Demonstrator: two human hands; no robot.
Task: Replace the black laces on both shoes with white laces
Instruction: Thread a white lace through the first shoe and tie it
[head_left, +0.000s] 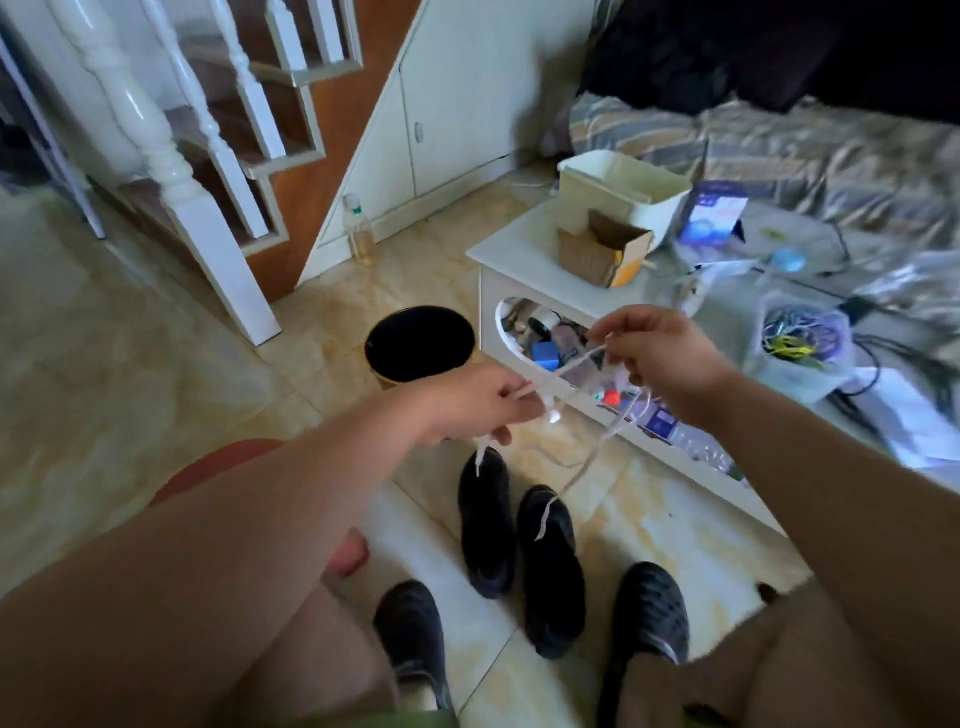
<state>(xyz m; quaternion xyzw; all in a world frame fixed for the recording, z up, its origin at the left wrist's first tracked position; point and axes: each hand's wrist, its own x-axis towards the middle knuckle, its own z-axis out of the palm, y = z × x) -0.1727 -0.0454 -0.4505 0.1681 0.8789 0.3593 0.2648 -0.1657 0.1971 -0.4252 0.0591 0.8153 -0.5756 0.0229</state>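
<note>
Hands: two, a left hand (470, 402) and a right hand (667, 358)
Black shoes on the floor: two, one (485, 525) beside the other (550, 571)
White laces (571, 364): count unclear
Bins: one dark bin (420, 343)
Cardboard boxes: one (602, 254)
Bottles: one (358, 231)

Beige tiled floor (156, 364); white staircase (171, 156) far left, white under-stair cupboard (441, 114) behind, low white worktop (524, 249) right, striped bed (805, 150) far right, daylight.
</note>
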